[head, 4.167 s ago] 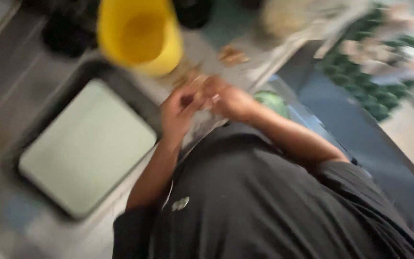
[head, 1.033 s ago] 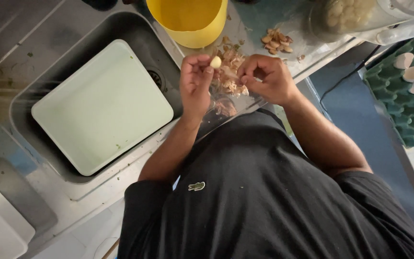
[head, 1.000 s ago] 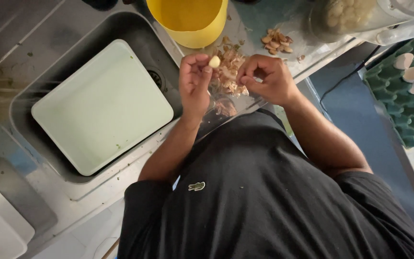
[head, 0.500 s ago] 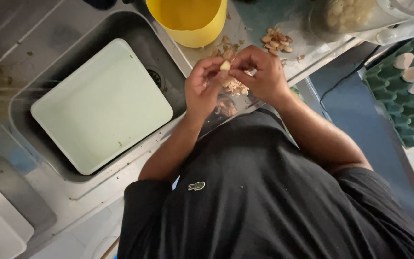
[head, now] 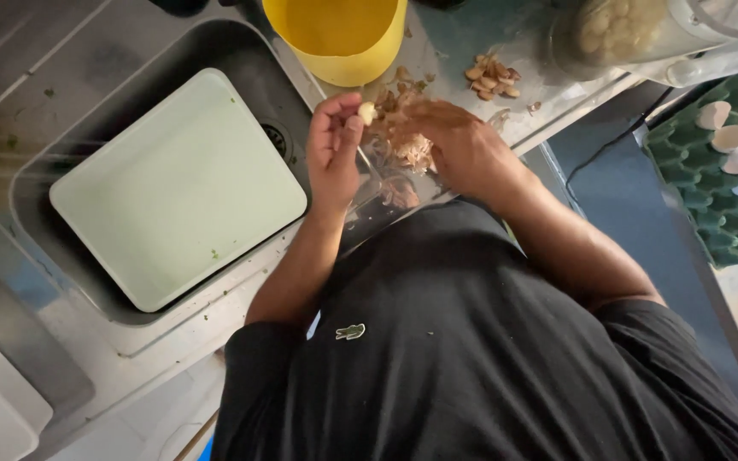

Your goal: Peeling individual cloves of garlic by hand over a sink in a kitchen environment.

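Garlic peeling: left hand (head: 335, 145) pinching peeled garlic clove (head: 367, 112) at fingertips; right hand (head: 459, 149) curled over peel pile (head: 403, 149), contents unclear; advisable keeping skins heaped beside yellow bowl (head: 339, 38)

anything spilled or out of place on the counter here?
Mostly tidy. Papery garlic skins lie loose on the counter edge under the right hand, beside the yellow tub. A pale green tray sits tilted in the sink. The left hand pinches a peeled clove.
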